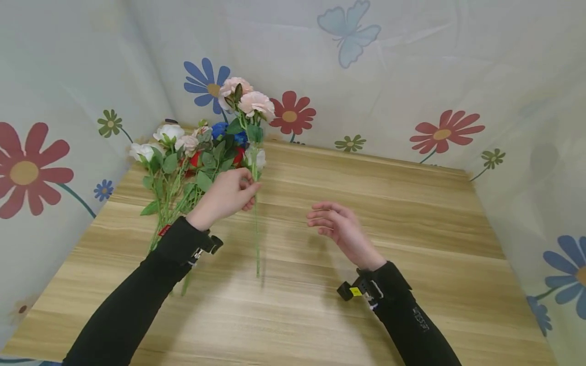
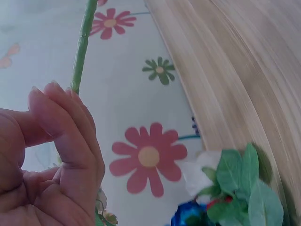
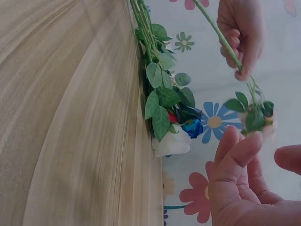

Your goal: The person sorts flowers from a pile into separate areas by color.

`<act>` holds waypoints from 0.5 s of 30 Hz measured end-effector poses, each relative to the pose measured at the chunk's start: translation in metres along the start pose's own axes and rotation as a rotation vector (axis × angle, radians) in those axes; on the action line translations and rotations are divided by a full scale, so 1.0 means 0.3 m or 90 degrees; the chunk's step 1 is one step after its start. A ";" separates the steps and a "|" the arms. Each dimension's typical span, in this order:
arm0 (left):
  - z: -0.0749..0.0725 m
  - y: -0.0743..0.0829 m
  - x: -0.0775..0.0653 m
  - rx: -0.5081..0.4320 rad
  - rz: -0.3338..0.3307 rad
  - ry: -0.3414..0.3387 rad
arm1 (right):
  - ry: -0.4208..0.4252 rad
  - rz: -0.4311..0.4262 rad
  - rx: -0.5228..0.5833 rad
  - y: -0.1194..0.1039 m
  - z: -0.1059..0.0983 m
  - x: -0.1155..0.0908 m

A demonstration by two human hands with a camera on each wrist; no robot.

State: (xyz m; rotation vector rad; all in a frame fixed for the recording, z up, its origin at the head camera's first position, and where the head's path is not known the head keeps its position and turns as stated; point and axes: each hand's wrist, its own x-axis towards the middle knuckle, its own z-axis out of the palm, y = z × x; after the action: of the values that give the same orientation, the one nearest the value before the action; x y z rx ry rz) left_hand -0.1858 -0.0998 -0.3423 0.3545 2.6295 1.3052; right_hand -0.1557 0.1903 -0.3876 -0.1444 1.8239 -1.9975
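Left hand [image 1: 225,195] is pinching a green stem [image 1: 257,234] just off the right edge of the flower pile [image 1: 208,158], thumb against curled fingers, nothing else in its grip afaict. That stem's carrying pink blooms [image 1: 256,104], which are sticking up past the pile's back right corner. Its bottom end is pointing down to the right of the pile; can't tell if it's touching the worktop [image 1: 389,213]. Right hand [image 1: 341,231] is hovering well to the right of the pile, fingers half bent, thumb apart, holding zip.

Progress-wise it's looking early imo: one stem is being held up clear of the pile, and the rest are lying there bunched, i.e. white roses [image 1: 168,133], blue roses [image 1: 218,130], red roses [image 1: 195,159] + lots of leaves [image 1: 170,163], w/ stems running toward the person. So by count most are prob left.

Re the setup: the worktop is wood-grain, running under the pile and stretching way out to its right, w/ soft shadows falling near both hands. A pale sheet [image 1: 412,61] is hanging behind the pile and along both sides, showing big red + blue printed daisies and a light blue butterfly [image 1: 350,33] up behind the pile, off to its right. Person's wearing black sleeves [image 1: 123,305] btw.
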 end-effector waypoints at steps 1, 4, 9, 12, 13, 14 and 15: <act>0.012 0.010 0.007 -0.004 0.008 -0.002 | -0.002 0.000 -0.005 0.000 0.004 0.000; 0.051 0.037 0.030 -0.017 0.030 -0.005 | -0.017 0.001 -0.030 0.004 0.015 -0.003; 0.111 0.066 0.067 -0.044 0.053 -0.015 | -0.062 0.023 -0.076 0.007 0.033 -0.010; 0.145 0.072 0.085 -0.076 0.060 -0.026 | -0.097 0.035 -0.095 0.009 0.037 -0.016; 0.156 0.073 0.090 -0.089 0.062 -0.029 | -0.107 0.039 -0.100 0.011 0.038 -0.017; 0.166 0.075 0.095 -0.102 0.064 -0.030 | -0.113 0.042 -0.102 0.011 0.040 -0.018; 0.176 0.076 0.100 -0.117 0.065 -0.030 | -0.116 0.043 -0.102 0.011 0.042 -0.020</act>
State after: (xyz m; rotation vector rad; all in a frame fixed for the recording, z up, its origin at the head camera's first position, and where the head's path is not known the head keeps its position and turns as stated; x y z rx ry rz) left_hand -0.1972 -0.0378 -0.3573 0.4907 2.4573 1.5355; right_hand -0.1448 0.1808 -0.3880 -0.2978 1.8435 -1.7317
